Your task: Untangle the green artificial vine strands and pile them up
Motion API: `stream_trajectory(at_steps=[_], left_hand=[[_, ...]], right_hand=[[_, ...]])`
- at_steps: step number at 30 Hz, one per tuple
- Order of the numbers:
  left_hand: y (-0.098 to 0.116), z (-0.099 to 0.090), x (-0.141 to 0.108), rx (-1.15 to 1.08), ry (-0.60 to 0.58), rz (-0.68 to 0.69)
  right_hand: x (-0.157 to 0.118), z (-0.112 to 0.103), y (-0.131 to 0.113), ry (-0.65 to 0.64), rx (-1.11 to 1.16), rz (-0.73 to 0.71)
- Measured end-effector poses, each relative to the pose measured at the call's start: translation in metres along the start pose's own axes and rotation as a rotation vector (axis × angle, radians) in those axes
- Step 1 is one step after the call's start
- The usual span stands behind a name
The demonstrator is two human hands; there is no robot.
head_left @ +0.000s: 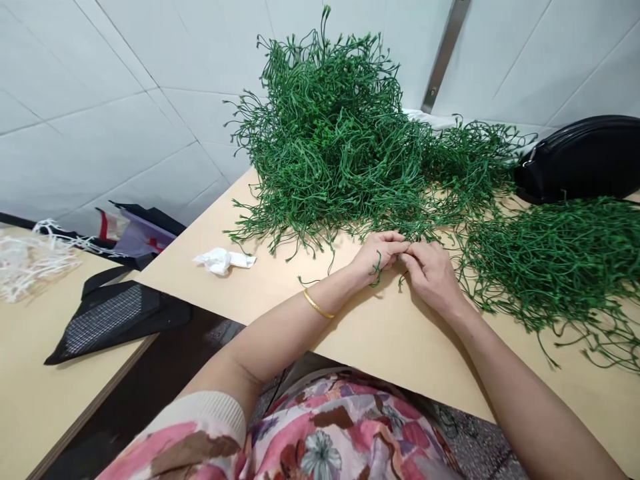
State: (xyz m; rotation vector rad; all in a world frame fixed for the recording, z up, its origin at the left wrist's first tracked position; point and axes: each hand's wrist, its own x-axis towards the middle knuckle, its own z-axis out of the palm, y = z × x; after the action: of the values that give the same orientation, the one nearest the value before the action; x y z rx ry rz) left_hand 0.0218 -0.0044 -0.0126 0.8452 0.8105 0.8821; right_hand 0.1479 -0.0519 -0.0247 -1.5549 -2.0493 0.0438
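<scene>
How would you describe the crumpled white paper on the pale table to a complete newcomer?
On the pale wood-coloured table, find the tall heap of stringy green stems. Just below its lower left edge lies the crumpled white paper, a compact wad, unlike those loose green strands.

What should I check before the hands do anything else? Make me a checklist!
1. Hands together: ok, the left hand and right hand meet.
2. What they pinch: cannot tell, mostly hidden.
3. Left hand free of greens: not ok, a strand lies across it.
4. Greens close by: looks ok, the big pile is just beyond the hands.
5. Tissue away from the hands: ok, off to the left.
</scene>
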Motion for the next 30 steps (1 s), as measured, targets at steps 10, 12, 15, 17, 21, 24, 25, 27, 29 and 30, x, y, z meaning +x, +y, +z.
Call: stream_trajectory(at_steps=[10,12,15,17,21,24,25,27,29,30], left_hand=[[-0.008,0.014,-0.001,0.02,0.147,0.082],[-0.012,0.013,0.001,0.036,0.159,0.105],[-0.014,0.012,0.005,0.054,0.17,0.116],[-0.011,0.01,0.009,0.065,0.224,0.125],[-0.003,0.007,0.012,0.155,0.274,0.163],[-0.005,0.005,0.009,0.218,0.225,0.221],[-0.006,0.004,0.007,0.212,0.224,0.237],[-0.009,0.001,0.005,0.196,0.227,0.289],[-0.009,-0.002,0.005,0.221,0.213,0.356],[-0.009,-0.003,0.006,0.243,0.205,0.381]], right_hand=[[-0.003,-0.015,-0.011,0.17,-0.348,-0.212],[-0.003,-0.015,-0.009,0.143,-0.342,-0.221],[-0.007,-0.015,-0.014,0.093,-0.286,-0.151],[-0.014,-0.018,-0.027,0.022,-0.205,-0.11],[-0.027,-0.039,-0.051,-0.128,-0.076,-0.161],[-0.025,-0.069,-0.037,0.064,-0.178,-0.046],[-0.023,-0.079,-0.025,0.154,-0.288,0.022],[-0.02,-0.098,0.004,0.313,-0.496,0.165],[-0.021,-0.109,0.031,0.328,-0.632,0.281],[-0.023,-0.11,0.042,0.324,-0.684,0.307]])
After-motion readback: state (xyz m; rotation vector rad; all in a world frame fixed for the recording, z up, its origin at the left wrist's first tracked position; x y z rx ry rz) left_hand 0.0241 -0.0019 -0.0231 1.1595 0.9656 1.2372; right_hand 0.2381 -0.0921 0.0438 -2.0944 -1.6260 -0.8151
